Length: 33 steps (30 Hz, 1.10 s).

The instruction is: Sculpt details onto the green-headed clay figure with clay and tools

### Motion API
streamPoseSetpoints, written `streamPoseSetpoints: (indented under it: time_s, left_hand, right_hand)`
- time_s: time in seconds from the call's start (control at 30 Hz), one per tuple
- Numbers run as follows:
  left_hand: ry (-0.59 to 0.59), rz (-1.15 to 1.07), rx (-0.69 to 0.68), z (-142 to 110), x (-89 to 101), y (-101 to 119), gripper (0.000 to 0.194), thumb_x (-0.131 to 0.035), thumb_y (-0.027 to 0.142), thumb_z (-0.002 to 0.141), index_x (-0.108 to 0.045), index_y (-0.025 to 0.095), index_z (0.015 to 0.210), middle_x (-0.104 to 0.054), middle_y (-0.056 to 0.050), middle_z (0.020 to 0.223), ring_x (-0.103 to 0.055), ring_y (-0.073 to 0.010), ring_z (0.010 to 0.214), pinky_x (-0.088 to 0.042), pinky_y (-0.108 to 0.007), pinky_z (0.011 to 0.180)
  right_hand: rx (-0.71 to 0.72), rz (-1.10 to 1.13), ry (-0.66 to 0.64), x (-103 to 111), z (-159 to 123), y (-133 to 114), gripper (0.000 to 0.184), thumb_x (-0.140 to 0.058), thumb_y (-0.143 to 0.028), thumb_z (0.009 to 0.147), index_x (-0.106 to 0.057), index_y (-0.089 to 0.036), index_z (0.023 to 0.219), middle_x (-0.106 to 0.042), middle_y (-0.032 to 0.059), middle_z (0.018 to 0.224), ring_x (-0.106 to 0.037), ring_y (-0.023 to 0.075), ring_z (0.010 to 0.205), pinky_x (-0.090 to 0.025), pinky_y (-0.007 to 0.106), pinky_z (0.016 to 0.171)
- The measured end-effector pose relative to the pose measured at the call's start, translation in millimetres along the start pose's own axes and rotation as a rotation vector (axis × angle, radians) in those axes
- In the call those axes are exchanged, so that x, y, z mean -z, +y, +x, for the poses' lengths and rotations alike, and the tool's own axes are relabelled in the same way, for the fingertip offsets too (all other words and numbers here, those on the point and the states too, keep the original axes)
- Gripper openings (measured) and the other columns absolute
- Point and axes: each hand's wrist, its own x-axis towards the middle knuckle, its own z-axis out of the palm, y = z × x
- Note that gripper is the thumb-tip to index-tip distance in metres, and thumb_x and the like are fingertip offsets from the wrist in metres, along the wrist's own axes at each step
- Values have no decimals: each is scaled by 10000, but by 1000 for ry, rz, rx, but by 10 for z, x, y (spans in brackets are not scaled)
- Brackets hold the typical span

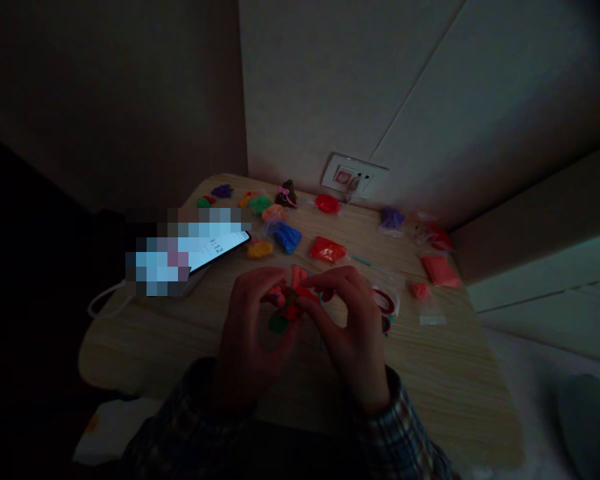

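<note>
Red-green fig. (pixel 291 308) held btwn. L hand (pixel 250 330) & R hand (pixel 354 317) over wood tbl. (pixel 440 393); lit phone (pixel 221 251), red pkt. (pixel 329 249) seen nearby.

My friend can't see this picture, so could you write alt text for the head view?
A person's left hand and right hand hold a small red-and-green object over a wooden table in dim light. Small clear bags of colourful material lie beyond it and to the right, a lit phone at the left.

Head-worn camera, sole view: looked forward and steeply down past my left hand (pixel 253 327) and right hand (pixel 355 313), near, across wood-grain table (pixel 430 380) to wall socket (pixel 355 175), farther off.
</note>
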Motion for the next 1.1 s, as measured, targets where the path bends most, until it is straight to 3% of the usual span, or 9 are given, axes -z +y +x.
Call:
streamPoseSetpoints:
  time_s: [0.27, 0.53, 0.7, 0.9, 1.1]
  left_hand:
    - [44, -229, 73, -30, -22, -26, 572, -670, 99, 760, -464, 267, 1266, -508, -65, 1198, -614, -163, 925, -580, -321, 800]
    - [91, -348, 199, 13, -12, -11, 489, -686, 111, 760, -496, 267, 1183, -532, -53, 1179, -675, -164, 902, -614, -275, 726]
    - [141, -257, 262, 48, -3, 19, 405, -702, 155, 758, -523, 220, 1116, -576, -62, 1150, -691, -155, 845, -619, -248, 656]
    - [150, -153, 244, 24, 2, 12, 398, -730, 234, 756, -534, 217, 1103, -644, -47, 1060, -695, -163, 815, -605, -264, 663]
    - [170, -202, 181, -22, 58, -66, 285, -467, 398, 950, -536, 235, 1174, -633, -44, 1061, -649, -143, 726, -548, -288, 642]
  right_hand:
    - [-13, 48, -35, 48, -20, 48, 115, -589, -254, 899, -704, -258, 901, -618, 24, 884, -578, 195, 856, -411, 375, 773]
    - [-21, 48, -104, 118, -140, 143, 186, -526, -262, 919, -684, -260, 1019, -596, 42, 961, -565, 196, 864, -417, 384, 787]
    - [91, -92, -167, 94, -166, 100, 315, -609, -284, 861, -600, -241, 1172, -616, 72, 1091, -579, 237, 989, -390, 409, 843]
    - [109, -190, -255, -18, -157, 66, 309, -618, -249, 861, -580, -245, 1168, -650, 68, 1161, -584, 235, 1099, -357, 394, 896]
    - [11, -39, -232, -24, -142, 95, 188, -574, -276, 908, -599, -211, 1082, -722, 37, 1059, -651, 214, 1004, -356, 391, 904]
